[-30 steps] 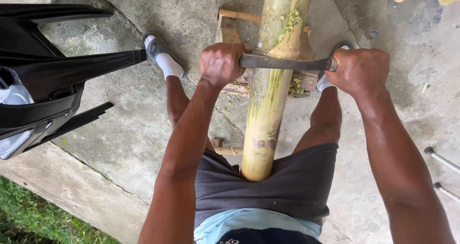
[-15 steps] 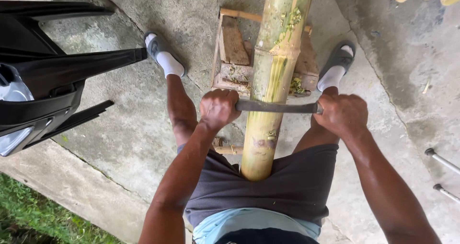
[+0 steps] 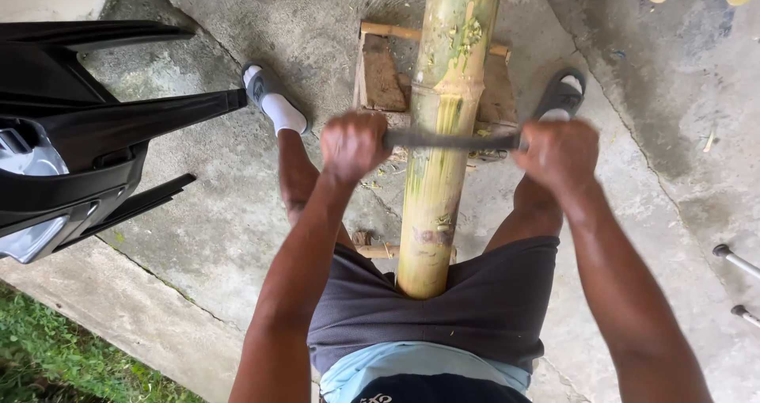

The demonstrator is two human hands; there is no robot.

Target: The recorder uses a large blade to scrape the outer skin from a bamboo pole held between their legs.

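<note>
Both hands are clenched on a flat metal blade point(image 3: 451, 140) that lies crosswise on a thick bamboo pole point(image 3: 443, 134). The left hand point(image 3: 352, 146) grips one end just left of the pole, and the right hand point(image 3: 560, 151) grips the other end just right of it. The pole runs lengthwise between the person's legs, its near end at the dark shorts point(image 3: 427, 316), its far part resting across a low wooden stand point(image 3: 381, 74) on the concrete floor point(image 3: 222, 205). Strips of its green skin are shaved pale (loose shavings lie on the stand). A black plastic chair point(image 3: 71, 150) stands at the floor's left edge.
</note>
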